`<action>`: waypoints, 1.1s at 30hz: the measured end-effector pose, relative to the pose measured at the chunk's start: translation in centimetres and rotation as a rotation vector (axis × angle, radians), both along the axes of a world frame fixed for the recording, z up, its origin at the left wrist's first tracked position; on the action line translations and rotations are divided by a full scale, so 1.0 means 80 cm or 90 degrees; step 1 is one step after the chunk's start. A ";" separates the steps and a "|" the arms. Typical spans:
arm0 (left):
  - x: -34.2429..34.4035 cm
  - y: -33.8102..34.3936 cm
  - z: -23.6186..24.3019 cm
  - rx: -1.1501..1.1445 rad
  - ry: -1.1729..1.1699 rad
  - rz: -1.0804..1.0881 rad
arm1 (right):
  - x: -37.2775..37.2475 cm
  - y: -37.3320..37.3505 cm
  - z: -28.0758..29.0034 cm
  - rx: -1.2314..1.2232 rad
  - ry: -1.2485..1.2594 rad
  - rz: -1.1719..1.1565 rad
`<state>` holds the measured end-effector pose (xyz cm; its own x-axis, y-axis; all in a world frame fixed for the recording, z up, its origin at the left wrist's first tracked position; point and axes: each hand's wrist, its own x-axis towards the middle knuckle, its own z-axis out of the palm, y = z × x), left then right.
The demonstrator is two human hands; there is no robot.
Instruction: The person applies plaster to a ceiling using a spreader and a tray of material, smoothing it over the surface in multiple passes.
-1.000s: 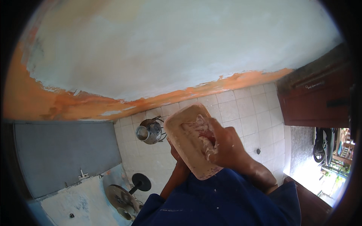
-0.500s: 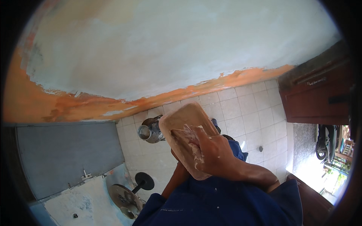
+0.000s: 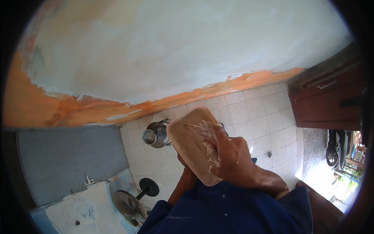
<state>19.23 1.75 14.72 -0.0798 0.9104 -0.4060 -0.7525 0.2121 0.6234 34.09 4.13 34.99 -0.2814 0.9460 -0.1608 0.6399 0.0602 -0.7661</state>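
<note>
Above a white-tiled floor, the right hand presses its fingers onto white plaster on a tan board, which the left hand grips from beneath, mostly hidden. Behind stands a wall, pale skim over orange paint; a metal kettle sits below, dark wooden cabinet at right.
</note>
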 end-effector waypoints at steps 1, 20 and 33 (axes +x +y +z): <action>0.001 -0.001 0.001 0.001 0.000 0.001 | -0.003 0.001 -0.003 -0.016 -0.014 0.008; 0.004 0.008 0.026 0.034 -0.008 -0.003 | 0.000 -0.005 -0.017 0.088 0.022 -0.027; 0.011 0.004 0.041 0.043 -0.013 -0.033 | -0.026 0.018 -0.010 0.072 -0.007 0.056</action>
